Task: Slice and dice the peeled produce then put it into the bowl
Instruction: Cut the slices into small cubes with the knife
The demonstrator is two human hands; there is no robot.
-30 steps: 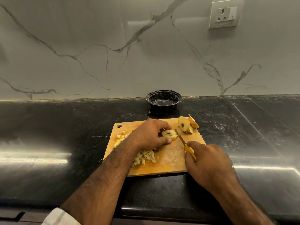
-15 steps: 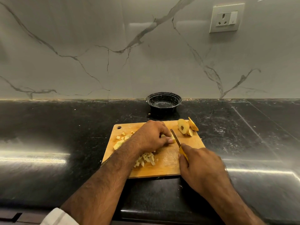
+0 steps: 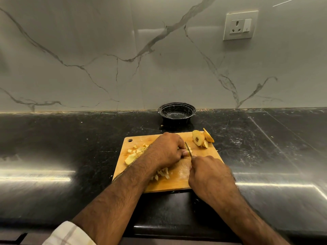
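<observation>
Produce dice [image 3: 136, 152] lie at the left of the cutting board [image 3: 178, 183]; the left hand [image 3: 166, 149] now curls wholly over the slice, probably pinning it. Rightward, the right hand [image 3: 210, 175] grips the knife [image 3: 188, 150], whose blade has closed against the left fingertips, so dicing continues; the bowl [image 3: 177, 113] waits unfilled.

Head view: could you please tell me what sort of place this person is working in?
Most likely a home kitchen: a polished black stone counter under a marble-look backsplash with a wall socket, and a wooden cutting board carrying diced produce.
</observation>
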